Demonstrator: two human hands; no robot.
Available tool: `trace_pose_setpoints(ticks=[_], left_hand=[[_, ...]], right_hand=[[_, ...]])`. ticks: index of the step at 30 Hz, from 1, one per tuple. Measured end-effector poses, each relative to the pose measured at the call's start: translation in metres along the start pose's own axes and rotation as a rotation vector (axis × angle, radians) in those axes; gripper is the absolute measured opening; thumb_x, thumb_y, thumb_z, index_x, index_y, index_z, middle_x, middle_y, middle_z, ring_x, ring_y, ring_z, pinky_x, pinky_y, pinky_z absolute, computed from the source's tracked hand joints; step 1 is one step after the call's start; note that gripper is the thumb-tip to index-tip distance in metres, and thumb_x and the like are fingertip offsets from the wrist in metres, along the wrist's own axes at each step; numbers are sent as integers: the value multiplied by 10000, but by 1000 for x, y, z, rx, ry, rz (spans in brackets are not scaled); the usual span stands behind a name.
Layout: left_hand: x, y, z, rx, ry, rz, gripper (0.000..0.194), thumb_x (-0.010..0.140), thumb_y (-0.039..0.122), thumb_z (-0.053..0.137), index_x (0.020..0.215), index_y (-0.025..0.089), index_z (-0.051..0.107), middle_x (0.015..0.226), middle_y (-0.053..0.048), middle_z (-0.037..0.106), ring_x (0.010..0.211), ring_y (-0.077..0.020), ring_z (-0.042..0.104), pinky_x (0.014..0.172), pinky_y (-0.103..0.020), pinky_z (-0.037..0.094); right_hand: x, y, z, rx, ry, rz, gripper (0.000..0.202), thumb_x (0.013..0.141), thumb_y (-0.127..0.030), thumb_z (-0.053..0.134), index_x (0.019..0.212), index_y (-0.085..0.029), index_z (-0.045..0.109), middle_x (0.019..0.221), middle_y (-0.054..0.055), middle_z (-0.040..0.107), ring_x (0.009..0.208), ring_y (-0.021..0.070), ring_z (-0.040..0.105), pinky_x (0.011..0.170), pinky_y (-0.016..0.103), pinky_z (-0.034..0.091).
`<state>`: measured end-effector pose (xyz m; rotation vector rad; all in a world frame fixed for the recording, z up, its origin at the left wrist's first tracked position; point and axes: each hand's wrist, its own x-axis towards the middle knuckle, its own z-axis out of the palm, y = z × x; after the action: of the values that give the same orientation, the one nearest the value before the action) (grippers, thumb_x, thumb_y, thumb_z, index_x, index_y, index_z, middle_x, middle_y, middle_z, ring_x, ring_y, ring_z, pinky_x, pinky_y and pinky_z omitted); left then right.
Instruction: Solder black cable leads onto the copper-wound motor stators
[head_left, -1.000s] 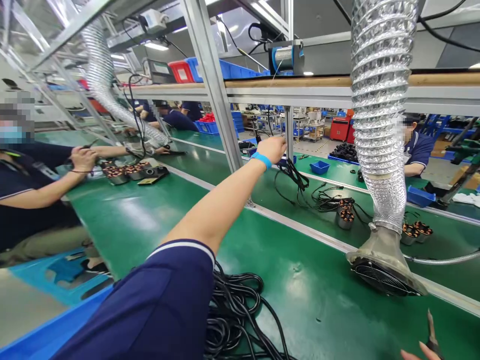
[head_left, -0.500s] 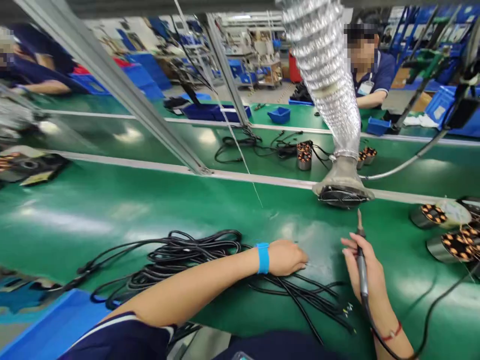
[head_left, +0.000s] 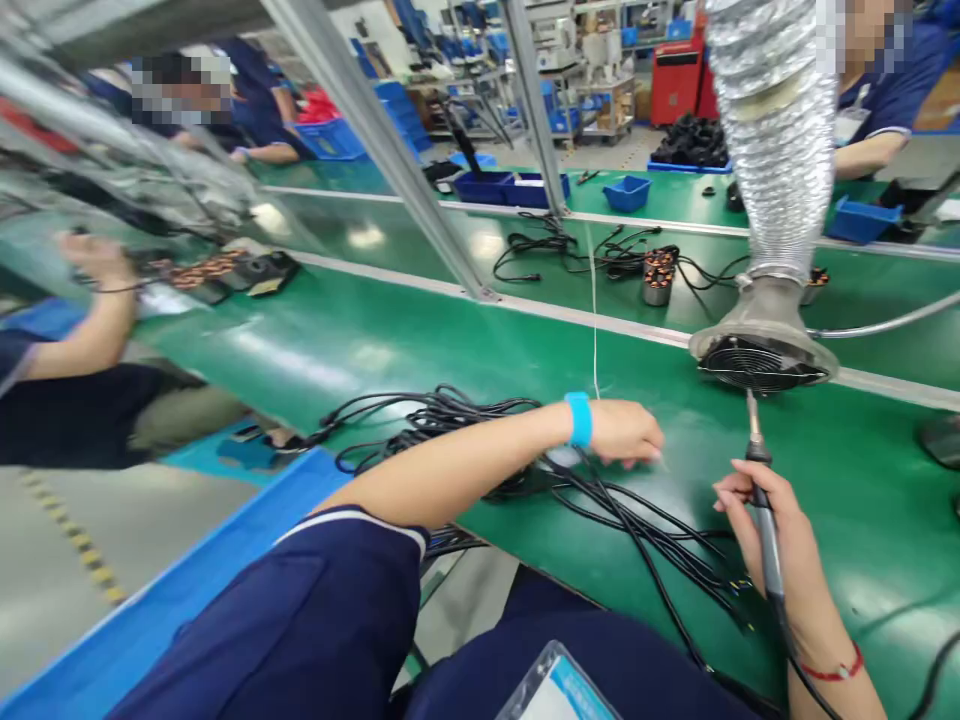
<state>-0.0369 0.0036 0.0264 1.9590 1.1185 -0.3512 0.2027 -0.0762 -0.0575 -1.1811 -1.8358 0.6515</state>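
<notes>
My left hand, with a blue band at the wrist, is over the green bench beside a pile of black cables. Its fingers are bent down and together; what they hold, if anything, is too small to make out. The cables' loose ends fan out below that hand toward the bench's front edge. In my right hand is a soldering iron, its tip pointing up, just below the round black fan grille of the extraction duct.
A silver hose hangs above the grille. Wound motor cores and cables lie beyond the white rail. A blue tray is at the lower left. Another person's hand shows at the left, and more people sit farther back.
The view has swung left, bringing a neighbouring person into sight. My left hand has come off the bench surface a little. My right hand still holds the iron upright.
</notes>
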Motion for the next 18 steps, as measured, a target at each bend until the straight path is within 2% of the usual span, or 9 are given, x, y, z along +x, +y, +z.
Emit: trace_pose_setpoints(ticks=[3,5,7,9,11,14,16,18], left_hand=[[-50,-47,-20,130,176,-281,128,872,267,614,855,184,711,845,-23,739,792,-150,662,791,-223,474],[-89,-76,-27,170,255,-447,234,848,299,637,1027,165,706,921,-52,740,911,-194,661,865,-275,470],[-123,-99,-24,199,278,-564,368,813,318,664,1137,144,676,928,-69,738,964,-221,648,897,-315,467],[-145,-114,-13,214,264,-636,421,768,301,692,1165,163,672,921,-64,742,955,-227,648,894,-317,475],[-152,-123,3,259,233,-699,415,738,250,693,1151,211,686,961,-58,744,938,-230,661,877,-304,488],[-143,-129,21,344,201,-757,416,729,164,656,1139,220,698,1103,-101,720,974,-266,676,867,-325,497],[-134,-133,24,362,183,-751,383,720,132,647,1093,178,716,1107,-141,713,972,-291,679,853,-343,499],[-132,-135,18,368,150,-720,318,714,128,650,1018,170,734,1046,-132,726,944,-283,682,830,-328,498]], right_hand=[[-1,1,-1,-124,33,-22,301,929,-416,541,1166,-236,584,907,39,736,749,158,721,736,278,575],[-2,4,-4,-204,69,-14,357,925,-466,528,1185,-231,590,916,50,744,780,178,727,730,288,571],[-3,7,-8,-265,99,-5,416,914,-507,530,1213,-224,585,926,58,749,795,192,729,710,291,568],[-5,11,-10,-298,95,-6,456,899,-537,544,1219,-215,587,934,68,752,796,201,728,699,295,568],[-6,13,-10,-302,76,14,489,898,-562,534,1229,-206,582,960,84,752,814,213,729,719,309,568],[-7,10,-9,-295,67,72,531,900,-598,508,1247,-203,574,987,90,751,841,224,730,756,326,559],[-6,3,-9,-293,76,94,542,890,-619,509,1244,-215,578,981,79,754,840,225,735,764,328,558],[-5,-5,-13,-322,109,119,558,865,-656,521,1230,-241,595,982,73,759,862,231,738,769,329,567]])
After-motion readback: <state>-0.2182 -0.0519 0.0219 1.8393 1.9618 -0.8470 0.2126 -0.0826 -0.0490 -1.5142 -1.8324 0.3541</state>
